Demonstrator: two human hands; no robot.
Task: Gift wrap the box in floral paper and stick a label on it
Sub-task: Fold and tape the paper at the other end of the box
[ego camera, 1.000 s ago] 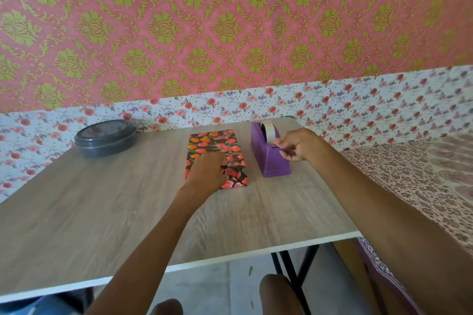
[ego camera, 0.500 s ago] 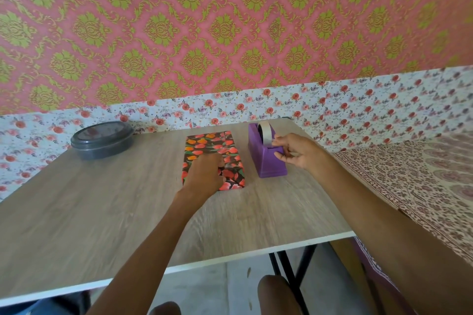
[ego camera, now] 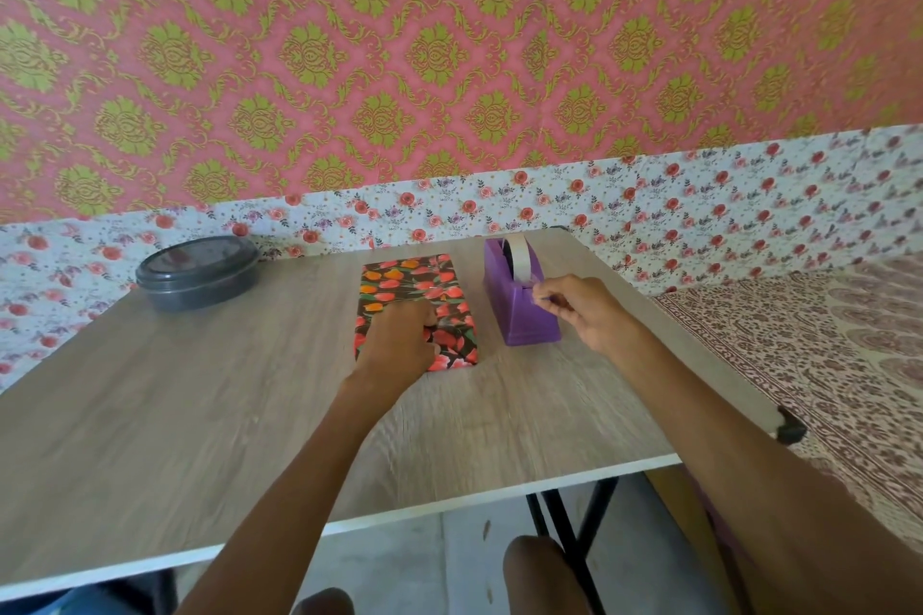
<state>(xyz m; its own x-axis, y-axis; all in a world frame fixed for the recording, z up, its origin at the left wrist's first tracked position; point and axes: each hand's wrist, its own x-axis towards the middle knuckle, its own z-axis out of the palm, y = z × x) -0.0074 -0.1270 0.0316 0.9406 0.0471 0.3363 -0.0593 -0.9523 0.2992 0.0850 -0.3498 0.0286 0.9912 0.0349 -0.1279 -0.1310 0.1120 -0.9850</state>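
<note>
Head cam: our left grip [ego camera: 399, 340] just presses down on the floral-wrapped box [ego camera: 409, 280], not curled round it, mid-way across the table [ego camera: 200, 415]. The purple tape dispenser [ego camera: 519, 320] sits just right of the box, and our right grip [ego camera: 579, 310] is pinched on the tape [ego camera: 519, 260] end at its front. A dark lidded tub [ego camera: 197, 272] sits far left.

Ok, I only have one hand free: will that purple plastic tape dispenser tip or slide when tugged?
Tipping seems unlikely: the purple plastic tape dispenser sits low on a long flat base. Sliding looks likelier, since the wood-grain table appears smooth and only the right hand is there, pinching the tape end.
</note>
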